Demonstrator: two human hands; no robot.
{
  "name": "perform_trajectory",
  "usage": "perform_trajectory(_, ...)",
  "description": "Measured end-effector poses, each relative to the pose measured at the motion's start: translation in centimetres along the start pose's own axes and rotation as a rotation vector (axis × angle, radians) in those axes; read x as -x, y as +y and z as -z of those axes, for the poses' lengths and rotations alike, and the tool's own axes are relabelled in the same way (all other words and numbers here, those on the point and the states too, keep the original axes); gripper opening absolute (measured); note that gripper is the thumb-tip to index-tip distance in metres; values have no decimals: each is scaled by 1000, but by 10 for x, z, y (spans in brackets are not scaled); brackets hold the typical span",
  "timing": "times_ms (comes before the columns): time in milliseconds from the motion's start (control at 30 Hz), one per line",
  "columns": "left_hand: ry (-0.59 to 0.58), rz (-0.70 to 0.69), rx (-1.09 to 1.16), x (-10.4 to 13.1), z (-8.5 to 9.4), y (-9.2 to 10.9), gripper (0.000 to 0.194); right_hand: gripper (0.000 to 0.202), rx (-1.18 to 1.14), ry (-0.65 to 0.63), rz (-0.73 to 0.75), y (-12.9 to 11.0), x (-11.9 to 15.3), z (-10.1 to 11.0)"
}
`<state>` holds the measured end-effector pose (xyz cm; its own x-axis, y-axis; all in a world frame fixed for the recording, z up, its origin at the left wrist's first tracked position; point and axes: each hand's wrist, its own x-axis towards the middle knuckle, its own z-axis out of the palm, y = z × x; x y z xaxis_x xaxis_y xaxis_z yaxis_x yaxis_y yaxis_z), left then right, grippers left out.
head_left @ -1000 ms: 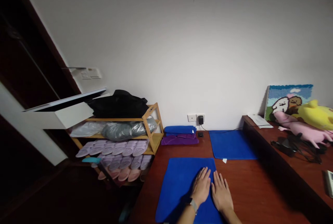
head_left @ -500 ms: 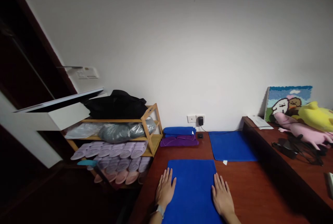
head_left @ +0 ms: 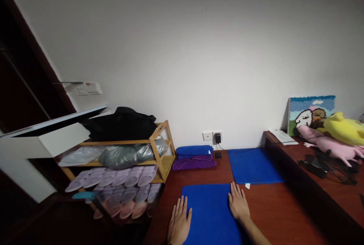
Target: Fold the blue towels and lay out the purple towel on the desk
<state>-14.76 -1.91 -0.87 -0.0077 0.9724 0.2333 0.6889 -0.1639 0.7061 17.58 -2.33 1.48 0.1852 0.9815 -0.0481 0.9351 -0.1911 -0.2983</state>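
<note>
- Here, my left hand [head_left: 179, 222] lies flat over the left edge of the near blue cloth [head_left: 210, 214], fingers slightly parted and thumb out to the side; the wrist is cut off by the bottom of the view.
- My right hand [head_left: 239, 203] is flat too, over the cloth's right edge near its far corner, thumb apart from the fingers. It hides part of that edge.
- Neither hand is closed on anything; my palms face down, so I can't see what they cover.
- The near blue cloth lies spread on the reddish-brown table [head_left: 273, 207] between my hands, its near end out of view.
- Beyond it, the far blue cloth [head_left: 254, 165] lies flat (its right end sinks into shadow), with a white tag [head_left: 247, 186] at its near edge.
- By the wall sit a folded blue cloth [head_left: 196, 150] and a purple cloth [head_left: 195, 162].
- On the raised surface at the right, a yellow plush toy [head_left: 345, 129] partly hides the picture [head_left: 301, 108]; the dark cables [head_left: 338, 169] are hard to make out.
</note>
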Motion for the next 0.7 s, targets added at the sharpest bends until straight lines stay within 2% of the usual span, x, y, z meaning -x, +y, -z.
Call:
perform_trajectory(133, 11, -9, -10, -3, 2, 4, 66, 68, -24, 26, 5, 6, 0, -11)
perform_trajectory(233, 34, -27, 61, -8, -12, 31, 64, 68, -31, 27, 4, 5, 1, -9)
perform_trajectory(300, -56, -90, 97, -12, -33, 62, 63, 67, -22, 24, 3, 5, 0, -7)
perform_trajectory(400, -320, -282, 50, -18, -75, 117, 62, 66, 5, 25, 16, 7, 0, -9)
perform_trajectory(433, -377, -324, 11, -20, -90, 133, 63, 66, 18, 23, 27, 8, 0, -12)
perform_trajectory(500, -446, -350, -59, -22, -114, 153, 67, 65, 42, 19, 56, 12, -1, -17)
perform_trajectory(533, -461, -352, -84, -23, -123, 157, 69, 65, 49, 19, 70, 13, -2, -20)
perform_trajectory(600, -473, -363, -102, -25, -130, 152, 68, 65, 47, 28, 83, 15, -3, -25)
perform_trajectory(700, -432, -355, -69, -33, -117, 123, 67, 65, 26, 44, 53, 14, -6, -26)
